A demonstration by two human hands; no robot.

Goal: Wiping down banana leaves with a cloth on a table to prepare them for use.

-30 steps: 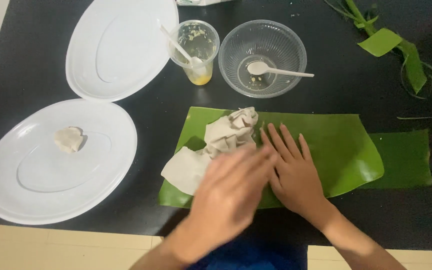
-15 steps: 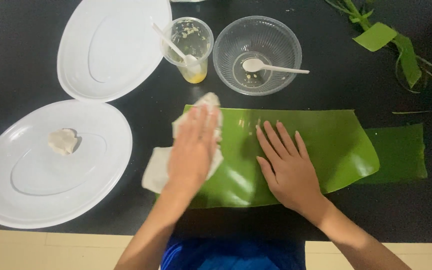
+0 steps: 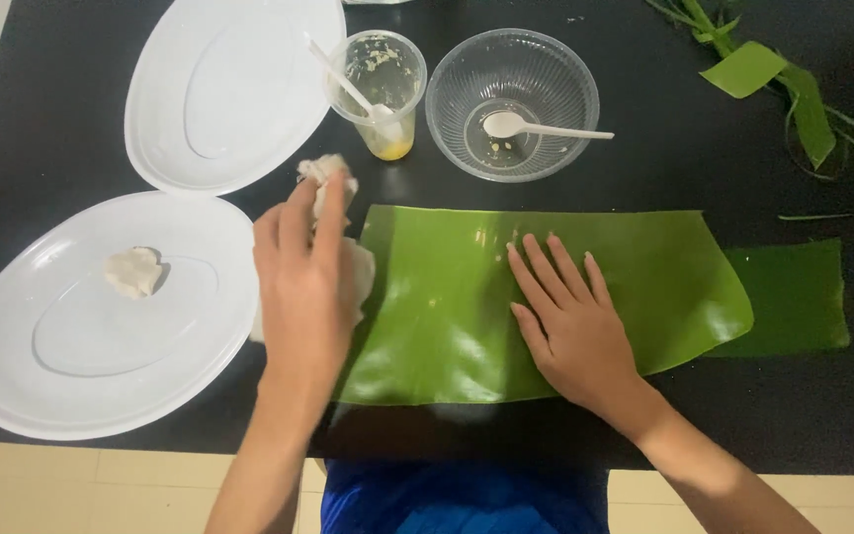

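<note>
One tissue (image 3: 333, 213) under left fingers (image 3: 310, 213)

Banana leaf (image 3: 447, 297) & crumpled paper wad (image 3: 333, 213) on black table (image 3: 71, 109).
Leaf: glossy green, rectangular, laid flat lengthwise, right end overlapping a darker leaf strip (image 3: 793, 297). Wad: white, creased, at leaf's left edge, partly hidden under hand, near white oval plates.

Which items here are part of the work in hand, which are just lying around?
In hand: left hand on the crumpled white tissue; right hand flat on the banana leaf.

Lying about: two white oval plates, tissue wad, plastic cup, clear bowl with spoon, leaf scraps.
</note>
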